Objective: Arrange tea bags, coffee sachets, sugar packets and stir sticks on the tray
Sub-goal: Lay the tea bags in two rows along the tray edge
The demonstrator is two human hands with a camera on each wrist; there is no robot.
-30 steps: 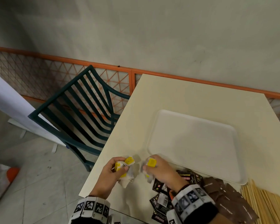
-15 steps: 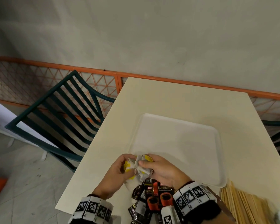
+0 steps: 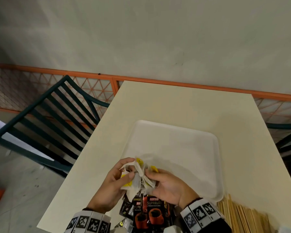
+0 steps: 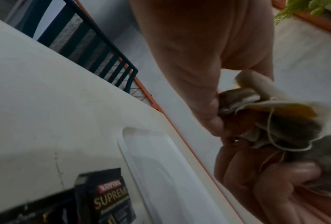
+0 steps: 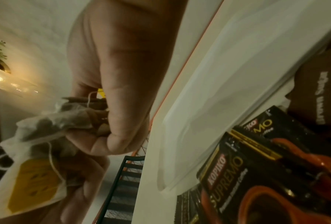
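Both hands hold one bunch of white tea bags [image 3: 139, 177] with yellow tags just above the near left corner of the white tray [image 3: 191, 142]. My left hand [image 3: 118, 179] grips the bunch from the left and my right hand [image 3: 160, 180] pinches it from the right. The left wrist view shows the tea bags [image 4: 275, 121] and their strings between the fingers; in the right wrist view a tea bag [image 5: 51, 124] and a yellow tag lie against my thumb. Black coffee sachets [image 3: 149, 212] lie below the hands. Wooden stir sticks [image 3: 238, 217] lie at the lower right.
The cream table [image 3: 175, 101] stands against an orange mesh railing [image 3: 91, 76]. A dark green slatted chair [image 3: 49, 118] is at the left, another chair [image 3: 289, 142] at the right edge. Brown packets [image 5: 317, 94] lie beside the coffee sachets [image 5: 256, 174] near the tray's front rim.
My hands, a little apart with tea bags in each a second ago, have come together on one bunch and lifted over the tray's near corner. The head view has shifted right.
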